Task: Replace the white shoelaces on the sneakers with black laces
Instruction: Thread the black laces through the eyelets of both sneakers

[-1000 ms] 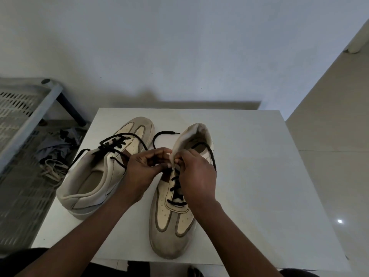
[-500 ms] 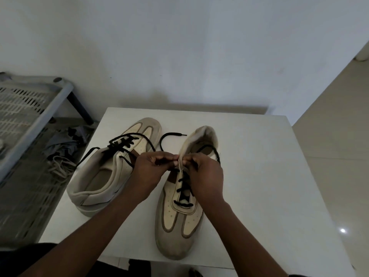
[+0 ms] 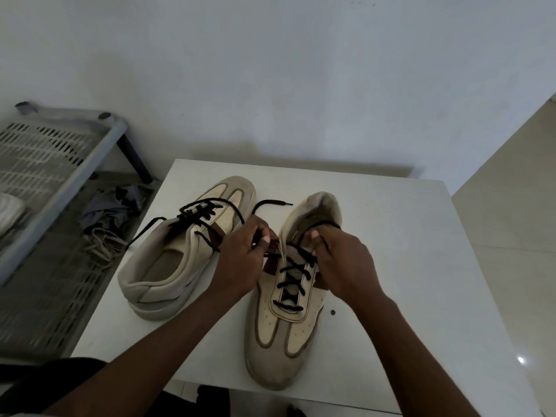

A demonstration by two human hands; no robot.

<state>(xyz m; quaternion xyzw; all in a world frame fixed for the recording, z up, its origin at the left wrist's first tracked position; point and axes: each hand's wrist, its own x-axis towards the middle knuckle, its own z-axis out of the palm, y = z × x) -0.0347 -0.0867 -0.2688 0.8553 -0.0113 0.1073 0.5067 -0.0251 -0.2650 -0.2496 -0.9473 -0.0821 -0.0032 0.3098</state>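
Note:
Two beige sneakers lie on a white table (image 3: 415,266). The left sneaker (image 3: 168,266) points away from me and carries a loose black lace (image 3: 198,210). The right sneaker (image 3: 285,320) points toward me, its black lace (image 3: 290,281) crossed through the lower eyelets. My left hand (image 3: 240,260) pinches one end of that lace at the upper left eyelets. My right hand (image 3: 343,260) grips the shoe's upper right side, its thumb at the tongue. A free lace end (image 3: 273,203) curls past the shoes.
A grey slatted plastic rack (image 3: 60,152) stands left of the table. Below it lie crumpled cloth (image 3: 111,206) and white laces (image 3: 102,245). A wall rises behind the table, and tiled floor (image 3: 508,206) lies to the right.
The view has shifted right and down a little. My hands have drawn slightly apart at the right sneaker's top eyelets, the right thumb now lifted against the tongue.

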